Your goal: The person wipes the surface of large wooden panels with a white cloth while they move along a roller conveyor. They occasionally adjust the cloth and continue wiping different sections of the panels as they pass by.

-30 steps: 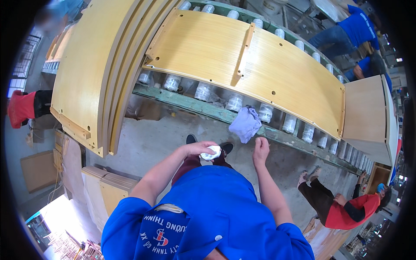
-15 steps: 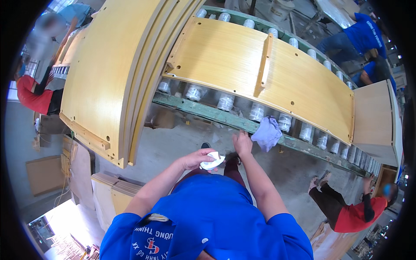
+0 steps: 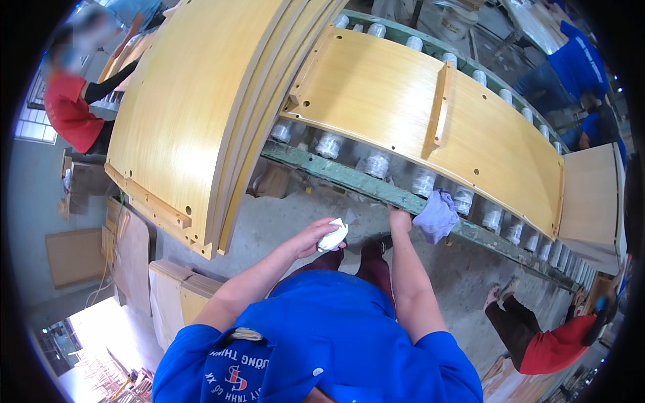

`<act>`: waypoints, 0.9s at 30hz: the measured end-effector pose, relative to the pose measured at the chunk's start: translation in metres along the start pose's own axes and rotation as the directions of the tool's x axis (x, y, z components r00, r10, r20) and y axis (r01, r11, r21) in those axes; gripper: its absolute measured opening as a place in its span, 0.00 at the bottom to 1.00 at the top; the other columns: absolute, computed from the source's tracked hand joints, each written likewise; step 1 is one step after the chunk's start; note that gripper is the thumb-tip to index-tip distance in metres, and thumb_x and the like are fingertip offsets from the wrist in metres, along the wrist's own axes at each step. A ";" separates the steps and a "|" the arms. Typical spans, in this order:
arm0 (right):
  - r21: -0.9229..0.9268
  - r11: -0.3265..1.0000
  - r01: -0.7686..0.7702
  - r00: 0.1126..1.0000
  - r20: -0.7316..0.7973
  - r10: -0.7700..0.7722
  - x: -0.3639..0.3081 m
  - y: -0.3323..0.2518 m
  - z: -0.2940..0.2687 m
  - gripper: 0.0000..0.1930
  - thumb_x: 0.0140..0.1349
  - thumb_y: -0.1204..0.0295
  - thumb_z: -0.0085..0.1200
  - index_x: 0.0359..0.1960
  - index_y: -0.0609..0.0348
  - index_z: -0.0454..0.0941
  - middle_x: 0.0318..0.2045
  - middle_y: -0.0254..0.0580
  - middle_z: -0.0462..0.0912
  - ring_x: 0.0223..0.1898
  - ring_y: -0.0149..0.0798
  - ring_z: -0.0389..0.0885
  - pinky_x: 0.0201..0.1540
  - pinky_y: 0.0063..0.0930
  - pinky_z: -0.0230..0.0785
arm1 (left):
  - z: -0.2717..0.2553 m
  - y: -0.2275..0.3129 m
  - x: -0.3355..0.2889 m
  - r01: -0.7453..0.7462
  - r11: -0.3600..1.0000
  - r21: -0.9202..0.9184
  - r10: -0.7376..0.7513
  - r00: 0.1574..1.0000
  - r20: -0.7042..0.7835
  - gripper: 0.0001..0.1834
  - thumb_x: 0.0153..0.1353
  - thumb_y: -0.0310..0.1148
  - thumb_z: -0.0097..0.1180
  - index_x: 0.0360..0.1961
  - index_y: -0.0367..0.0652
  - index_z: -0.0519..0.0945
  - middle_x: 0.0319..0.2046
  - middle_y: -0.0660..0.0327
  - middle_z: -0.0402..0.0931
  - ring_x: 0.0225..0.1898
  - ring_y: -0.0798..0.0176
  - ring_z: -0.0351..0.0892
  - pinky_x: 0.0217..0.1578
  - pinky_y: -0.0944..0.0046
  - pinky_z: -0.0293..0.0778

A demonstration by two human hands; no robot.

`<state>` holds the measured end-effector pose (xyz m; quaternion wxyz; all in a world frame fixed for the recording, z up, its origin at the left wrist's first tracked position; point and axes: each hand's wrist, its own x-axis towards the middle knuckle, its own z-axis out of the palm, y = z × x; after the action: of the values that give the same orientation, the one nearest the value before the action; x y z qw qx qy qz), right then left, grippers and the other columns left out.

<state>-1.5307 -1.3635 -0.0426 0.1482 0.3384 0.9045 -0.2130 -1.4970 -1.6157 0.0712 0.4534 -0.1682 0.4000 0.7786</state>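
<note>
My left hand is closed around a small white folded piece, perhaps paper or cloth, held in front of my body. My right hand reaches to the near green rail of a roller conveyor. Its fingers go out of sight at the rail's edge, so what they touch is hidden. Just to the right of that hand, a crumpled lilac cloth hangs over the rail. Beyond the rail lies a long yellow wooden panel on plastic-wrapped rollers, with a wooden cleat across it.
Several large yellow panels stand stacked on the left. A pale box-like piece sits at the conveyor's right end. Co-workers in red and blue are around, another in red at right. Boards lean at lower left.
The whole view has shifted, so the panels and conveyor appear farther right. My right hand's fingers have slipped out of sight at the rail. My left hand still holds the white piece, now turned more upright.
</note>
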 end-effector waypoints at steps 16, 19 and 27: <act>0.079 0.988 0.131 0.991 -0.011 -0.131 0.000 0.021 0.007 0.20 0.56 0.53 0.47 0.43 0.51 0.77 0.40 0.51 0.78 0.44 0.51 0.75 0.52 0.48 0.57 | 0.015 -0.008 0.015 -0.004 0.998 -0.065 -0.001 0.997 -0.082 0.17 0.60 0.33 0.49 0.48 0.37 0.67 0.37 0.55 0.74 0.37 0.57 0.79 0.33 0.64 0.77; 0.330 0.920 0.212 0.977 -0.096 -0.190 -0.015 0.024 0.002 0.16 0.58 0.58 0.48 0.39 0.55 0.78 0.37 0.54 0.78 0.42 0.52 0.75 0.49 0.46 0.59 | 0.018 -0.010 0.024 -0.007 0.999 -0.042 0.002 0.993 -0.118 0.16 0.61 0.35 0.49 0.47 0.38 0.67 0.36 0.56 0.74 0.35 0.57 0.79 0.30 0.65 0.77; 0.830 0.553 0.074 0.900 0.183 -0.395 -0.056 0.064 -0.013 0.05 0.62 0.73 0.43 0.35 0.61 0.66 0.27 0.42 0.78 0.20 0.28 0.75 0.23 0.24 0.68 | 0.027 -0.005 0.076 0.010 0.997 0.080 0.000 0.992 -0.127 0.15 0.62 0.39 0.44 0.45 0.40 0.68 0.38 0.57 0.75 0.34 0.60 0.80 0.28 0.64 0.77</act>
<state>-1.4486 -1.3442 -0.0264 0.1062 0.1984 0.7042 -0.6734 -1.5307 -1.5495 0.0384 0.4354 -0.1999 0.4584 0.7485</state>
